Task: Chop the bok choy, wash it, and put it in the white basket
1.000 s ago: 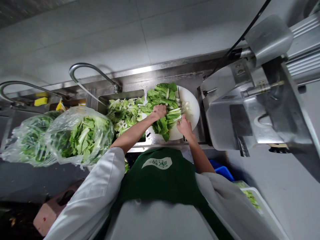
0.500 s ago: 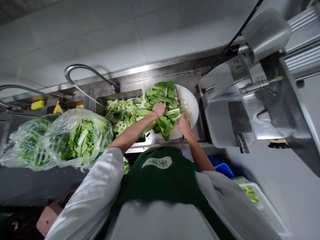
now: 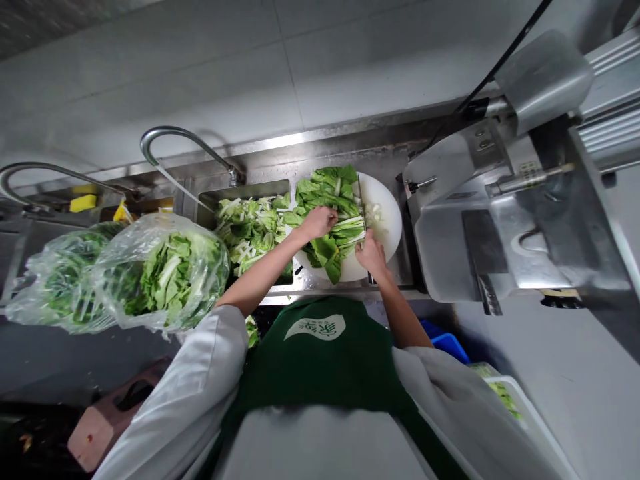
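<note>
A bunch of leafy greens (image 3: 327, 190) lies across the round white cutting board (image 3: 390, 223), pale stems toward the right. My left hand (image 3: 320, 222) presses on the bunch with its fingers curled over the stalks. At the stem end, my right hand (image 3: 371, 253) is closed round a knife (image 3: 359, 195); its blade stands nearly edge-on against the cut ends, and most of the handle is hidden in my grip. Small pale stem pieces (image 3: 375, 212) lie on the board just right of the blade. Chopped greens (image 3: 253, 230) fill the sink basin left of the board.
Clear plastic bags of greens (image 3: 175, 273) sit at the left, below a curved faucet (image 3: 185, 137). A yellow sponge (image 3: 83, 203) lies farther left. To the right stands a metal slicing machine (image 3: 465, 213). A white crate (image 3: 530, 413) and a blue bin (image 3: 450, 347) are low at the right.
The whole view has shifted slightly. My left hand still holds the greens and my right hand the knife, its blade staying at the stem end with little visible movement.
</note>
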Tool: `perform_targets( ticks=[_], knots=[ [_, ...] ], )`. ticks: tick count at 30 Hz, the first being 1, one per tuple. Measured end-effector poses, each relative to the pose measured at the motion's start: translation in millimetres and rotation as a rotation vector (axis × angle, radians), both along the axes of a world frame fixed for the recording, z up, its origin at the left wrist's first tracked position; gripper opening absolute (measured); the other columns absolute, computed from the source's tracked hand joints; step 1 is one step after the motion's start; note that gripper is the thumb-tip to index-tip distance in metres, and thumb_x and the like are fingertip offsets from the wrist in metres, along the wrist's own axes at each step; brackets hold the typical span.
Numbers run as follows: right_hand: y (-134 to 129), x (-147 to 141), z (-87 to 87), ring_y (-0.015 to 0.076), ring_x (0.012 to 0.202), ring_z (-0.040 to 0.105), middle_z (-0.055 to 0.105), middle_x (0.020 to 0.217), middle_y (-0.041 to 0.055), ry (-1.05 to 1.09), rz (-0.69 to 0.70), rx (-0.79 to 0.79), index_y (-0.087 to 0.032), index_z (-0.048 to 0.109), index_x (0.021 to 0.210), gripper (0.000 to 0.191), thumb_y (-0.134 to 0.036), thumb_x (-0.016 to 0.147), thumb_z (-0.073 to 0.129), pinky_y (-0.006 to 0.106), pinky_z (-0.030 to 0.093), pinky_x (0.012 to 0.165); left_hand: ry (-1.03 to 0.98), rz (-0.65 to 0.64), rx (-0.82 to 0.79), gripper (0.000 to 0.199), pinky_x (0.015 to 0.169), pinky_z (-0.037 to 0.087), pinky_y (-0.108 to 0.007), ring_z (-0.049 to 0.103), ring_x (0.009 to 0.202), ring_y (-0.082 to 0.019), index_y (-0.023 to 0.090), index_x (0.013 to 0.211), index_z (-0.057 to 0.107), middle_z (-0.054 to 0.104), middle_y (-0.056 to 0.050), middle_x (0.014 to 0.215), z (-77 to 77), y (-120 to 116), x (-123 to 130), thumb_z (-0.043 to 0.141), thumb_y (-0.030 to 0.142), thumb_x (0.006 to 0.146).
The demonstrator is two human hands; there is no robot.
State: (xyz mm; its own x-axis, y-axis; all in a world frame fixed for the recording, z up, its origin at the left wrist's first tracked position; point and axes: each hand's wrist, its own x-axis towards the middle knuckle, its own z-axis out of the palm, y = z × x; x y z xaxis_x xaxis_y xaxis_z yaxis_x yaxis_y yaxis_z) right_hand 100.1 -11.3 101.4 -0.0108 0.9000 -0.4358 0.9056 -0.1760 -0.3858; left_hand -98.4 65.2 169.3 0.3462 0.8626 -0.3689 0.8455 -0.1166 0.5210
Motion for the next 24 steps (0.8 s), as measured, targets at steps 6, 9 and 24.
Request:
perform_targets(
  ticks=[6, 9, 24],
  knots=[
    [1, 1, 0.0, 0.0291, 0.099, 0.069, 0.072, 0.109, 0.0186, -0.003, 0.007, -0.007, -0.010, 0.044, 0.140, 0.043, -0.027, 0.101, 0.046, 0.034, 0.049, 0.088, -0.198, 0.469, 0.222, 0.044, 0.087, 0.056, -0.029, 0.072, 0.091, -0.021, 0.015, 0.109, 0.075, 0.077, -0.010, 0.112, 16.8, -127, -130, 0.052, 0.051, 0.097],
    [1, 0, 1.4, 0.0285, 0.099, 0.069, 0.072, 0.110, 0.0188, -0.016, 0.003, -0.011, -0.009, 0.045, 0.140, 0.043, -0.027, 0.101, 0.046, 0.033, 0.049, 0.087, 0.091, 0.721, 0.136, 0.040, 0.082, 0.056, -0.031, 0.073, 0.087, -0.025, 0.015, 0.096, 0.075, 0.079, -0.010, 0.098, -11.2, -236, -220, 0.055, 0.049, 0.090],
    [2, -8, 6.5, 0.0312, 0.103, 0.071, 0.072, 0.112, 0.0223, -0.083, 0.001, -0.020, -0.008, 0.048, 0.139, 0.043, -0.027, 0.100, 0.048, 0.032, 0.048, 0.084, 0.298, 0.782, 0.094, 0.033, 0.094, 0.053, -0.039, 0.071, 0.100, -0.028, 0.015, 0.109, 0.072, 0.076, -0.014, 0.109, -63.9, -297, -300, 0.047, 0.030, 0.094]
  ],
)
